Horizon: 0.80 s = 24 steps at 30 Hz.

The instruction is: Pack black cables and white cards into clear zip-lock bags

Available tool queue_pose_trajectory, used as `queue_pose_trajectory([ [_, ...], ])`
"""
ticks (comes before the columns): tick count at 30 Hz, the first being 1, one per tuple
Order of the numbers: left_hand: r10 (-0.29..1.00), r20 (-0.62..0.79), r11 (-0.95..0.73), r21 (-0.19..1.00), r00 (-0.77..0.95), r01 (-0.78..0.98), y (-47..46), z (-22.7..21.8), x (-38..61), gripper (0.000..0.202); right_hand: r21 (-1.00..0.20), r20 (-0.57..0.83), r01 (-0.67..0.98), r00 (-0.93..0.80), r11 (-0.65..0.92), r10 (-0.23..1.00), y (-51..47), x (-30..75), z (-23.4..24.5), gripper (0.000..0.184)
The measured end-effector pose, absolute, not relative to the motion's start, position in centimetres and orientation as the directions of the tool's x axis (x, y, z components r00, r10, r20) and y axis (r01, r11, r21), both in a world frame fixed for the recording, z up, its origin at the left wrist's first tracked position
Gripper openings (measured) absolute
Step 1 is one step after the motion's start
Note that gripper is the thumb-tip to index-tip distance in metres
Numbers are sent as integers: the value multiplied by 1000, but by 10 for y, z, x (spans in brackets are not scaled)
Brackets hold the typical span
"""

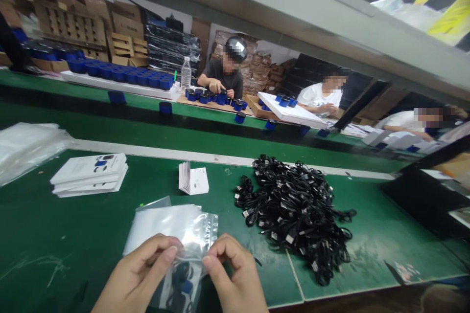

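My left hand and my right hand pinch the upper edge of a clear plastic bag between thumbs and fingertips. Through the film show a black coiled cable and a printed card with a blue shape. Just beyond lies a stack of bagged white sheets on the green tabletop, partly behind my fingers. To the right of my right hand spreads a large heap of black USB cables. A folded leaflet stands half open past the bags.
At the left are a pile of printed booklets and clear plastic bags. Blue jars sit on a belt across the bench. Several co-workers sit opposite, beneath an overhead shelf.
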<state>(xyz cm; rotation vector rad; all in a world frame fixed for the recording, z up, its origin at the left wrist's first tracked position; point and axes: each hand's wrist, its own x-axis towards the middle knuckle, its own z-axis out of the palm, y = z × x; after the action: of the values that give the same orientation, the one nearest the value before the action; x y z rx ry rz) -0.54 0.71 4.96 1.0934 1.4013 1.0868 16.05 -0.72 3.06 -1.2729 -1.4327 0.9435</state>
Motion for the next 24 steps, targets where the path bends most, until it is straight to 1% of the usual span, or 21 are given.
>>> queue_pose_trajectory([
  [3, 990, -132, 140, 975, -58, 174, 9, 45, -8, 33, -923, 212, 325, -13, 204, 977, -8, 162, 33, 14],
  [6, 990, -131, 139, 960, -46, 245, 12, 40, -13, 29, -911, 218, 361, 11, 200, 976, -9, 163, 33, 15],
  [12, 984, -173, 153, 951, 52, 269, 12, 44, -16, 24, -900, 182, 398, -30, 179, 983, -9, 168, 35, 16],
  [15, 986, -156, 127, 941, 67, 314, 10, 48, -14, 25, -889, 191, 417, -42, 191, 981, -9, 170, 36, 16],
  [17, 992, -121, 101, 942, 43, 321, 9, 47, -13, 25, -890, 203, 410, -31, 197, 979, -9, 170, 37, 16],
  [19, 992, -118, 104, 951, 31, 290, 8, 46, -12, 26, -903, 213, 382, -3, 198, 977, -9, 169, 37, 17],
  [22, 981, -158, 132, 967, 112, 217, 10, 45, -10, 28, -927, 217, 320, 36, 195, 975, -10, 164, 35, 19],
  [24, 974, -146, 108, 971, 172, 215, 10, 43, -7, 29, -950, 201, 260, 77, 175, 977, -12, 157, 30, 17],
])
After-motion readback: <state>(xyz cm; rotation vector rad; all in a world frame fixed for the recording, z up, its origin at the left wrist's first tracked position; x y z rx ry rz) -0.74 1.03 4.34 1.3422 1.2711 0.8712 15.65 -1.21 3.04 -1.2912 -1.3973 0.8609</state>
